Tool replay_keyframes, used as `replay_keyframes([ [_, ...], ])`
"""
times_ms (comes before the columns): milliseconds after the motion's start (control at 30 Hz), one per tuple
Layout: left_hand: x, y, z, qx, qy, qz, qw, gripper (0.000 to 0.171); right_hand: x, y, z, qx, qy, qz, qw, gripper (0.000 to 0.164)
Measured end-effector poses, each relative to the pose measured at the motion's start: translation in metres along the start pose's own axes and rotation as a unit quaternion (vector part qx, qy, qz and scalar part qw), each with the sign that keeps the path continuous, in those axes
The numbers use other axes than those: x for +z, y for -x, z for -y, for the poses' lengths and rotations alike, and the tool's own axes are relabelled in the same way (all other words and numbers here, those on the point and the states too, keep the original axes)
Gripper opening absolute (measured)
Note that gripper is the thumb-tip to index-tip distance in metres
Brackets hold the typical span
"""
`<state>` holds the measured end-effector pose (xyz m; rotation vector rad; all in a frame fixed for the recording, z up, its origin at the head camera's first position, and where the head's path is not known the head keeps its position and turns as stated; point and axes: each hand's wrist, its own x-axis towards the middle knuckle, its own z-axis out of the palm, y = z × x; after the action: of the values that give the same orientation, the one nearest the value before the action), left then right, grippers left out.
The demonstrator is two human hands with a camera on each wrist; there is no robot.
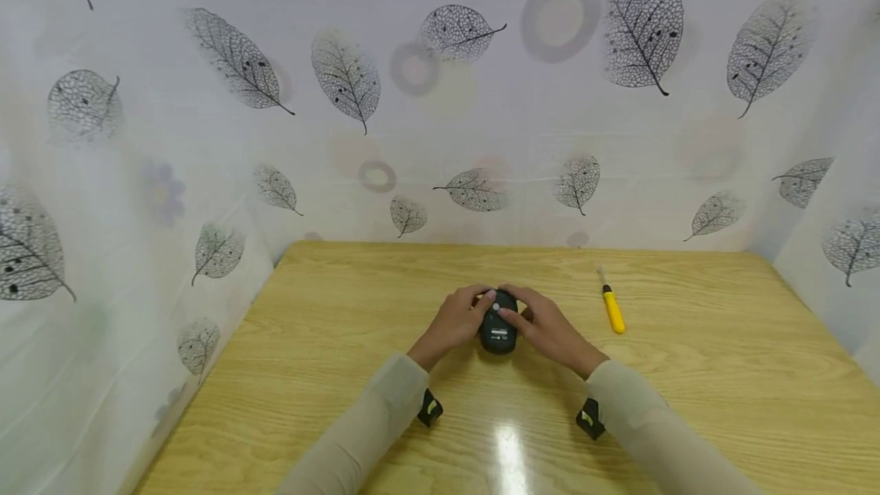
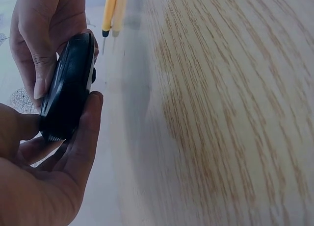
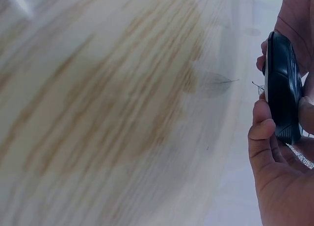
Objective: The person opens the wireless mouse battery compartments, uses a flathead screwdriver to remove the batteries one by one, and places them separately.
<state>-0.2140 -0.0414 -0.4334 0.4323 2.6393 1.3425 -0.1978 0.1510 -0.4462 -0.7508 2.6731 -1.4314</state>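
A black computer mouse (image 1: pixel 499 333) is held over the table, its labelled underside turned up toward the head view. My left hand (image 1: pixel 455 321) grips its left side, with the thumb lying on the underside near a small round spot. From the other side my right hand (image 1: pixel 550 328) holds it, thumb also on the underside and fingers around the far end. The left wrist view shows the mouse (image 2: pixel 68 86) edge-on between both hands. In the right wrist view the mouse (image 3: pixel 284 84) is likewise pinched between thumbs and fingers.
A screwdriver (image 1: pixel 614 310) with a yellow handle lies to the right on the wooden table (image 1: pixel 330 312), its tip pointing away. Behind the table hangs a white curtain (image 1: pixel 426 128) printed with leaves. Black wrist cameras (image 1: pixel 430 409) sit under both sleeves.
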Motion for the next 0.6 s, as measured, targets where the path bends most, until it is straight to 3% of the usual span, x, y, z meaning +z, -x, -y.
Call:
replay_keyframes([
  [267, 0.0002, -0.0007, -0.0014, 0.004, -0.011, -0.012, 0.9999, 0.041, -0.0008, -0.0025, 0.0027, -0.002, 0.01, 0.005, 1.0, 0.047],
  [600, -0.0013, 0.0017, 0.0, 0.002, -0.009, -0.004, 0.9999, 0.043, -0.0015, -0.0031, 0.0031, 0.014, 0.012, 0.012, 1.0, 0.051],
])
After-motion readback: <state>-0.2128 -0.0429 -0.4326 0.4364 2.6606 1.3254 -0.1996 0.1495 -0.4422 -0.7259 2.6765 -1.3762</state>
